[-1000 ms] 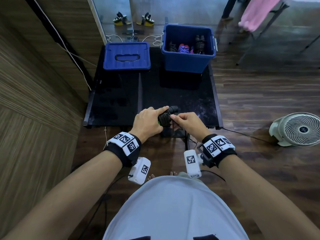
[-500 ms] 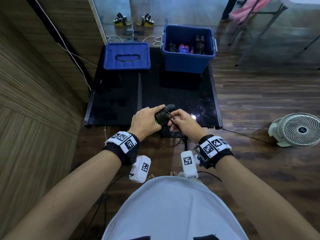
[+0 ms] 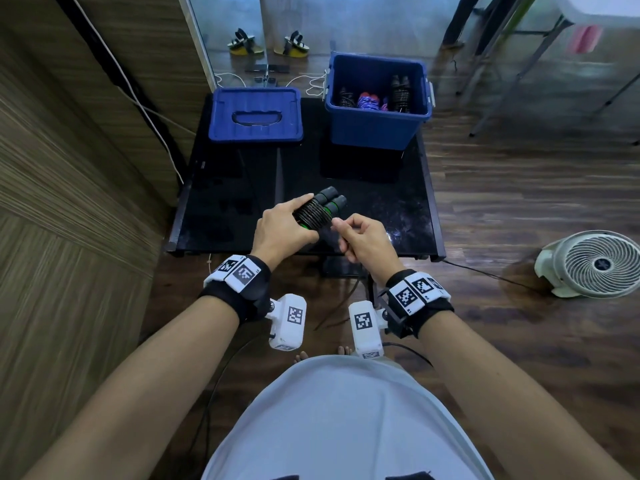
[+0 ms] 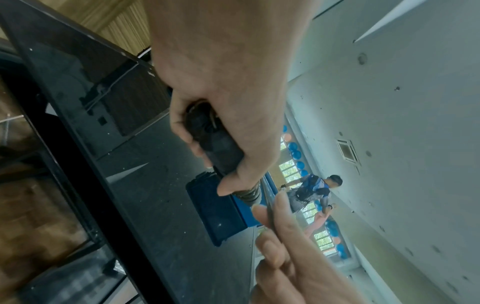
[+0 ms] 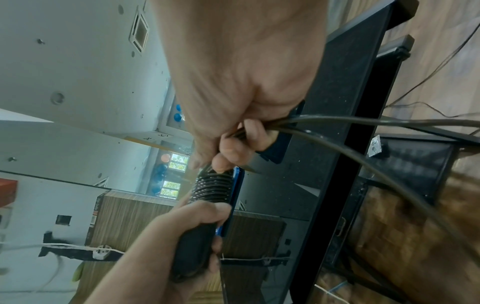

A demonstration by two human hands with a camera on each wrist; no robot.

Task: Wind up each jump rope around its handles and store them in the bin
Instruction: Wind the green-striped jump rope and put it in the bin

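Note:
My left hand (image 3: 280, 230) grips a pair of black jump rope handles (image 3: 320, 207) with green rings, held side by side over the near part of the black table (image 3: 398, 209). Dark cord is coiled in tight turns around them (image 5: 211, 188). My right hand (image 3: 360, 239) pinches the loose cord (image 5: 363, 123) just beside the coil, and two strands trail away from it toward the floor. At the table's back right stands the open blue bin (image 3: 377, 123) with several wound ropes inside, black and purple. In the left wrist view my left hand (image 4: 221, 115) wraps the handles (image 4: 221, 144).
A blue lid (image 3: 255, 115) lies flat at the table's back left. A wood-panelled wall runs along the left. On the wooden floor to the right sits a white fan (image 3: 594, 263). Cables cross the floor under the table's front edge.
The handles have tilted so their ends point up and away, and both hands have shifted slightly forward over the table. More cord turns show on the handles.

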